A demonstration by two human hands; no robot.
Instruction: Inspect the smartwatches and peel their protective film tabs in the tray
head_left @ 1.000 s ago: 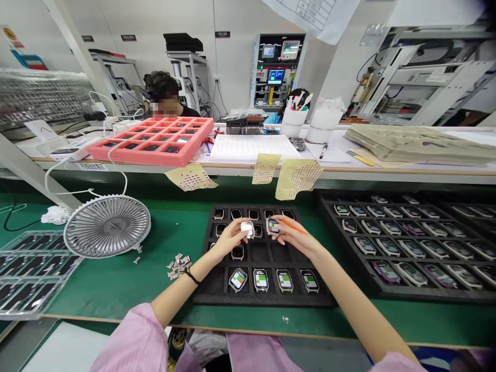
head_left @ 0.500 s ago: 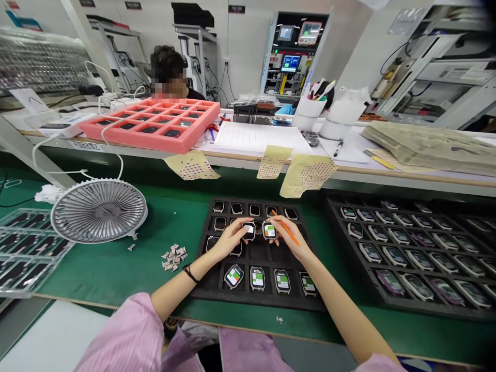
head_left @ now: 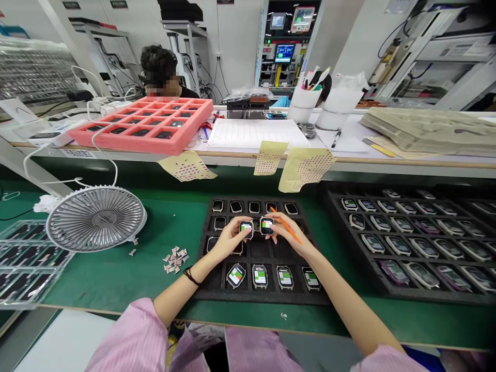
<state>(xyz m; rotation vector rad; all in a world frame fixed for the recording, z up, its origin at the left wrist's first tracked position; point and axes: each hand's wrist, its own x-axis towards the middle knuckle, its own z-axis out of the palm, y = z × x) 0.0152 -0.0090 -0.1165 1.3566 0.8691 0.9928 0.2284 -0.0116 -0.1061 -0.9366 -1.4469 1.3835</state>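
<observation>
- The left hand pinches the left-hand watch, with its thumb lying over the lower part of the lit screen.
- The right hand grips the right-hand watch at its outer edge, and an orange stick is tucked along the same hand.
- Both watches are held up side by side, just apart, above the middle of a black tray.
- Four more watches with lit screens lie in the tray's front row; the leftmost sits turned in its slot. Those in the back row are dark.
- Each watch looks light and stiff, with a smooth face likely to be slippery and easy to scratch or smudge. The side rims of the case seem the best place to take hold, fingers off the glass.
- The lit screens show green and white blocks, some with a patch of red or orange; any words are too small to read.
- A black-and-white code label is stuck on the shelf edge.
- Yellow notes hanging there carry rows of reddish marks, not readable words.
- No brand can be made out, even on the fan.
</observation>
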